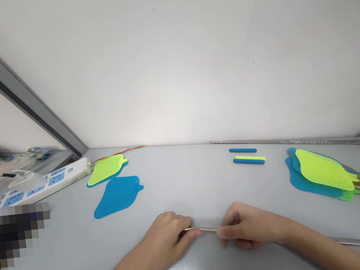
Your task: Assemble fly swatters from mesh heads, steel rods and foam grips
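My left hand [175,235] and my right hand [245,227] are both closed on a thin shiny metal rod [207,230] low over the grey table, with a short stretch of it showing between them. Past my right forearm a thicker metal tube [353,242] shows, in line with the rod; the arm hides whether they join. Beyond my left hand lie a blue fly swatter head [118,196] and a yellow-green one [107,168] on top of another blue one. To the right is a pile of fly swatters [325,170] in blue, yellow-green and green, with metal handles.
Blue and yellow-green short tubes [249,161] lie mid-table, with another blue tube [243,150] behind. Long thin metal rods [285,142] run along the wall. At left are a white power strip [58,178] with a plug and a pixelated dark patch.
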### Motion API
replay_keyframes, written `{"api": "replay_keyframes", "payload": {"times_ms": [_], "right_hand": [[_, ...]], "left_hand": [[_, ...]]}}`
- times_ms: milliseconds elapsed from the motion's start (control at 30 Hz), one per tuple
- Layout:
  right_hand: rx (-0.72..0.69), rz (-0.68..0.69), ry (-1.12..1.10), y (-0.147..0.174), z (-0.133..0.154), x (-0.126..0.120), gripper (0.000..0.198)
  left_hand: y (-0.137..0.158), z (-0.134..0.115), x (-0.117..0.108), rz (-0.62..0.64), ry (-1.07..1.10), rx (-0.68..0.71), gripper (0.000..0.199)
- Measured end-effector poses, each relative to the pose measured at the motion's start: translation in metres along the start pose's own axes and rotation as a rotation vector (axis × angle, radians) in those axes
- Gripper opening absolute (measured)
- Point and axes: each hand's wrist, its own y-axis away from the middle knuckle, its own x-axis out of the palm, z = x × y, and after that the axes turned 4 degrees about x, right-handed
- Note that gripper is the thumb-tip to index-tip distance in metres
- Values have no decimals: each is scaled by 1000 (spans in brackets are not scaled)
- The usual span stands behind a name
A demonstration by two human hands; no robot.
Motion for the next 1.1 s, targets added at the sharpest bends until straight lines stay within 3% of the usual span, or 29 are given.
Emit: {"api": "replay_keyframes", "payload": {"times_ms": [300, 1100], "right_hand": [[-14, 17, -4, 0, 1, -1, 36], [-20, 18, -31, -1, -1, 0, 36]], "left_hand": [[0, 0, -1, 9, -40, 71, 36], [-1, 3, -4, 53, -41, 26, 44]]}}
